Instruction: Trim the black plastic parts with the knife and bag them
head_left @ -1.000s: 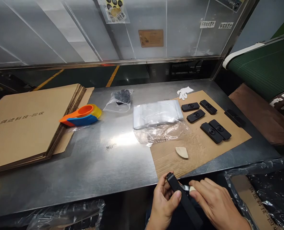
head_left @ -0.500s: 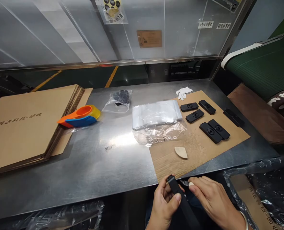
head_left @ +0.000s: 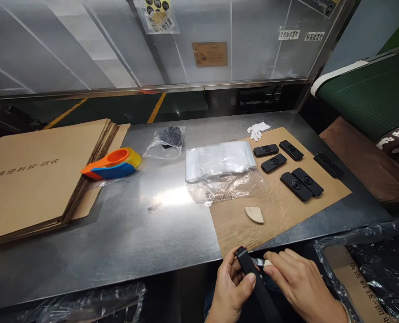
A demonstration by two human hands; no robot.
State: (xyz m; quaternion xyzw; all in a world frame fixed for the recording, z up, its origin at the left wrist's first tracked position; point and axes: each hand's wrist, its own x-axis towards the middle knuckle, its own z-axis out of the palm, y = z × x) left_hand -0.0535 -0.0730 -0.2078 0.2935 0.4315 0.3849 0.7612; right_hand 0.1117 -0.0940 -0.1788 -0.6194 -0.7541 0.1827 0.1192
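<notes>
My left hand (head_left: 231, 287) is closed around a long black plastic part (head_left: 260, 291), held tilted just off the table's front edge. The thumb presses on its upper face. My right hand (head_left: 302, 280) grips a small knife (head_left: 260, 262) with a pale handle and a metal blade. Its blade lies against or very close to the right side of the part; I cannot tell whether it touches. Several similar black parts (head_left: 274, 163) with round centres lie on the cardboard sheet (head_left: 233, 229). Nearest to my hands on that sheet is a beige wedge-shaped pad (head_left: 254, 214).
Clear plastic bags (head_left: 219, 159) lie mid-table, with a bagged dark item (head_left: 171, 137) behind. An orange and blue tape dispenser (head_left: 114, 168) stands beside stacked cardboard (head_left: 34, 179). A white glove (head_left: 258, 130) lies at the back. A plastic-lined box (head_left: 357, 278) stands lower right.
The knife has shifted slightly down along the side of the black part, and its blade shows more flatly. My left hand and the part have barely moved.
</notes>
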